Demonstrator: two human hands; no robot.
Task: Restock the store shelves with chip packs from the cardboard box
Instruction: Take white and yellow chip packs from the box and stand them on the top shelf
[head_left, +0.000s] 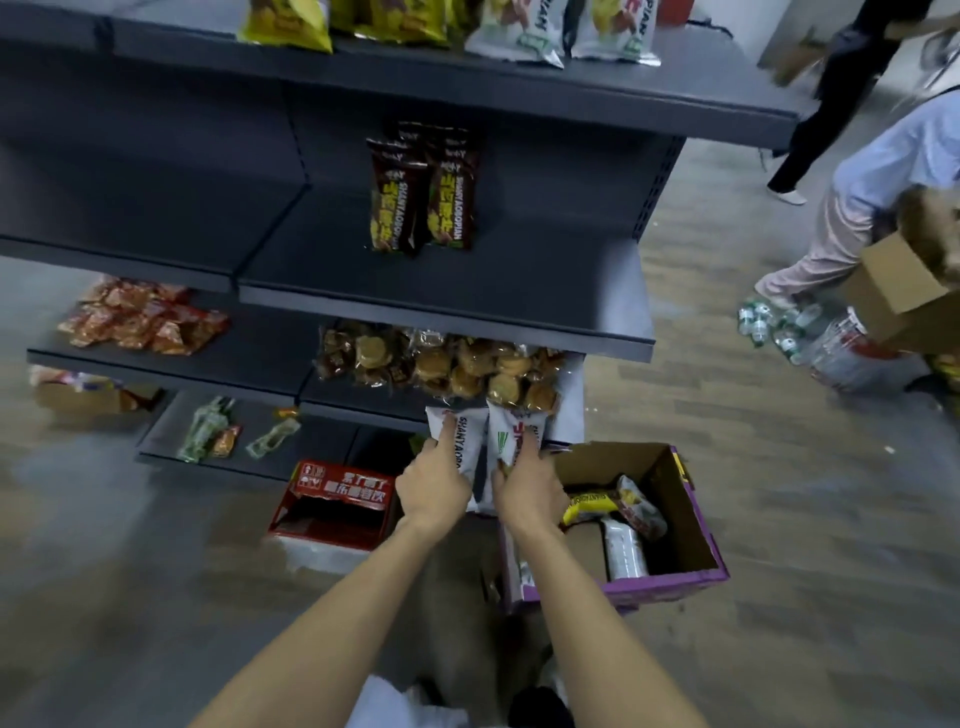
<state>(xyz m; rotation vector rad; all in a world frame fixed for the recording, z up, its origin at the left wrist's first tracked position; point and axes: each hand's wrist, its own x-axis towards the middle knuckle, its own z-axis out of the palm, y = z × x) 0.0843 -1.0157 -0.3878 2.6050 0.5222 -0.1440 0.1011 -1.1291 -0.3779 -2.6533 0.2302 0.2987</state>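
I work from one view only: the wide-angle camera on the person's head. It faces forward and steeply down at the shelves (519, 280), which fill the upper left and centre of the frame and bow with the lens. Both forearms enter from the bottom edge. Just below centre, close to the lens, the left hand (434, 480) grips a white chip pack (467, 441) and the right hand (527, 488) a second white chip pack (506, 426). The cardboard box (685, 514) sits lower right of centre.
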